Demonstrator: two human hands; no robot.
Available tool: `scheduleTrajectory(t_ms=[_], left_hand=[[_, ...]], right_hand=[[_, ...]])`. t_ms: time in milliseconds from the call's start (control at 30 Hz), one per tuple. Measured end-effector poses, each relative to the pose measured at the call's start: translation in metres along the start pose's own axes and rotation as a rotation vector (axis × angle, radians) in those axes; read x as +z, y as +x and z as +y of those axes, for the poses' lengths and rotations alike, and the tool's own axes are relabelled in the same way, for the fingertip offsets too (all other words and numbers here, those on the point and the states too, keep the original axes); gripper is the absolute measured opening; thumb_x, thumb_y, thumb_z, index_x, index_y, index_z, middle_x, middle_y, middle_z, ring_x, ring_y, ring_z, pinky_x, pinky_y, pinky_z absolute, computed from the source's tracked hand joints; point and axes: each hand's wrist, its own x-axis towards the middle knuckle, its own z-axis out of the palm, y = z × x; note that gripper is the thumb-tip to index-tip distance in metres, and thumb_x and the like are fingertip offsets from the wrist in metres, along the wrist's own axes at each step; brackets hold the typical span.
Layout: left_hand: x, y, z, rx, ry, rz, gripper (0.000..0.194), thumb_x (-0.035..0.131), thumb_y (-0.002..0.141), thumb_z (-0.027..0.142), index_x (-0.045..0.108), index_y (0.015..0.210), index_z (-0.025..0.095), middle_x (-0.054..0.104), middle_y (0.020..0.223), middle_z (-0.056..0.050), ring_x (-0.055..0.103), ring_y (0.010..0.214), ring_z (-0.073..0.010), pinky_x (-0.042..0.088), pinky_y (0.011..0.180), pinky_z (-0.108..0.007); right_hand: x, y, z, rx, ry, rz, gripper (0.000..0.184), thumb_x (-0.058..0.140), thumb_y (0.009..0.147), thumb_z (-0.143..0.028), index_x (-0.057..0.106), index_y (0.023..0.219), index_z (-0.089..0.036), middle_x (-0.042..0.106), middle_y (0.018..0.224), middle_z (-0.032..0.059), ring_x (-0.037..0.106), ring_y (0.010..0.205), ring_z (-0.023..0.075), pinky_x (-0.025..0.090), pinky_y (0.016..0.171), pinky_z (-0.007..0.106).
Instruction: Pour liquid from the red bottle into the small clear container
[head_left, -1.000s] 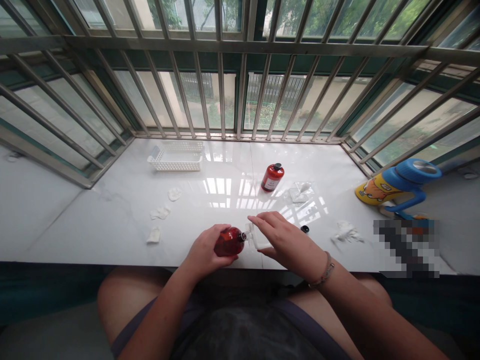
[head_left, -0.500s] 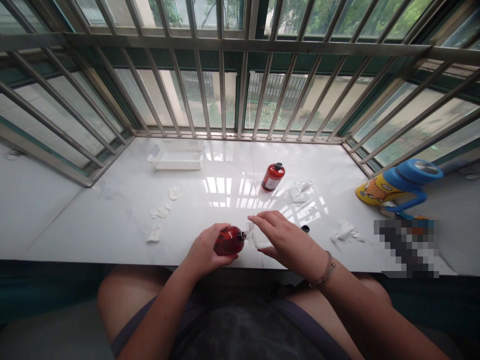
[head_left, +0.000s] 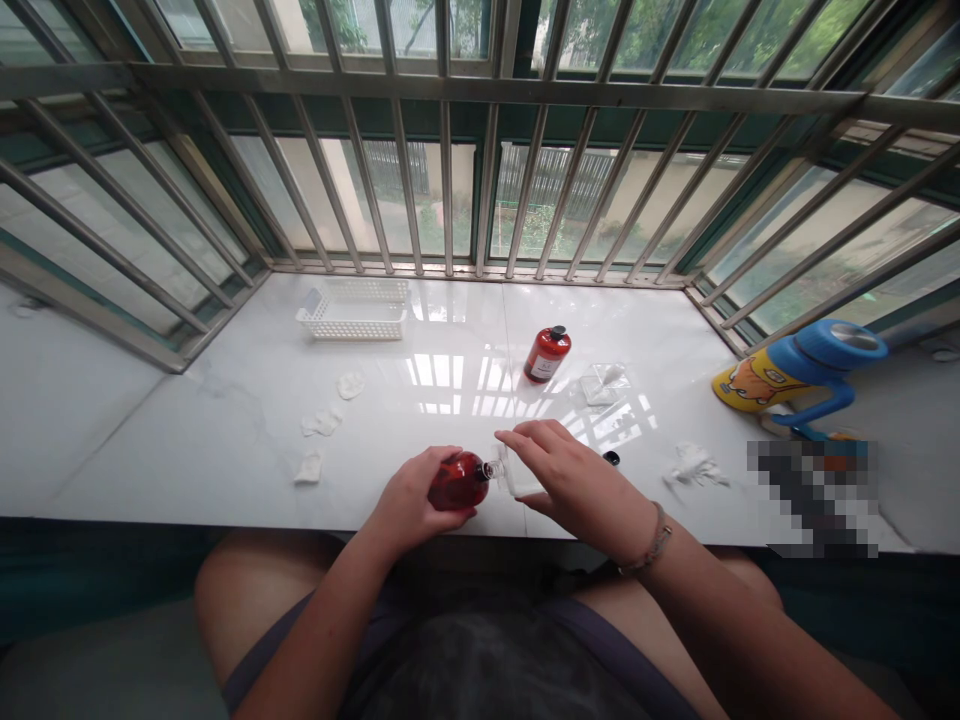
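Observation:
My left hand (head_left: 416,495) is wrapped round a dark red bottle (head_left: 459,481), which lies tipped with its neck to the right. In my right hand (head_left: 555,465) is a clear glass bottle (head_left: 517,474), its neck turned left and meeting the red bottle's mouth. My palm hides much of the clear bottle. Beyond my right hand, a small black cap (head_left: 611,458) lies on the white tabletop (head_left: 225,440). A second red bottle (head_left: 547,354) with a black cap and a white label stands farther back.
A white perforated basket (head_left: 352,328) sits at the back left. Several white cotton pieces (head_left: 322,423) lie on the left, and a crumpled tissue (head_left: 694,466) on the right. Near the second bottle is a clear square object (head_left: 602,383). A blue and yellow flask (head_left: 795,365) stands far right.

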Motion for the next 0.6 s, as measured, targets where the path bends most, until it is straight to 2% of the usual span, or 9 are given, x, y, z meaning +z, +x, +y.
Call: scheduleTrajectory(t_ms=[600], left_hand=[[0.0008,0.0004,-0.0022,0.012,-0.008,0.012,0.078,0.096,0.072,0.026,0.058,0.14,0.033,0.071,0.136,-0.003,0.071,0.119,-0.0284,0.057,0.104,-0.042]], right_hand=[[-0.0011,0.0018,-0.0001,-0.022,-0.042,0.012,0.094,0.09,0.074,0.0,0.046,0.155,-0.019,0.062,0.136,0.015,0.059,0.126,0.035,0.061,0.106,0.055]])
